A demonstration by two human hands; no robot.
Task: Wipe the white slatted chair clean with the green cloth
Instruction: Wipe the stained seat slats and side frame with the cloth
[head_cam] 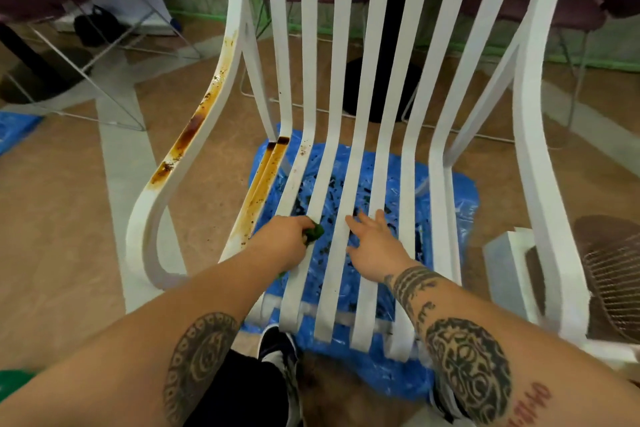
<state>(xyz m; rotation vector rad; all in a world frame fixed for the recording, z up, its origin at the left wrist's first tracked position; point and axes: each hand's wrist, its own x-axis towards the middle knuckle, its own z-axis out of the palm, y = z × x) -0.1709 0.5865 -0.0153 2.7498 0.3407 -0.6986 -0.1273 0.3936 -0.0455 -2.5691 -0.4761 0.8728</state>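
We are working with two bare hands on one white slatted chair (367, 80). Our left hand (284, 239) is curling its fingers around the one green cloth (314, 234), bunching it and pressing it onto a seat slat near the left of the seat. Our right hand (374, 246) is lying flat on the middle seat slats just beside it, fingers straight and spread, holding nothing. Brown stains are running down one of the two armrests (194, 128), the one on our left, and along two strips at the seat's left edge. One blue plastic sheet (450, 204) is lying under the chair. Four slat ends are curling down between our forearms, above one shoe (277, 347).
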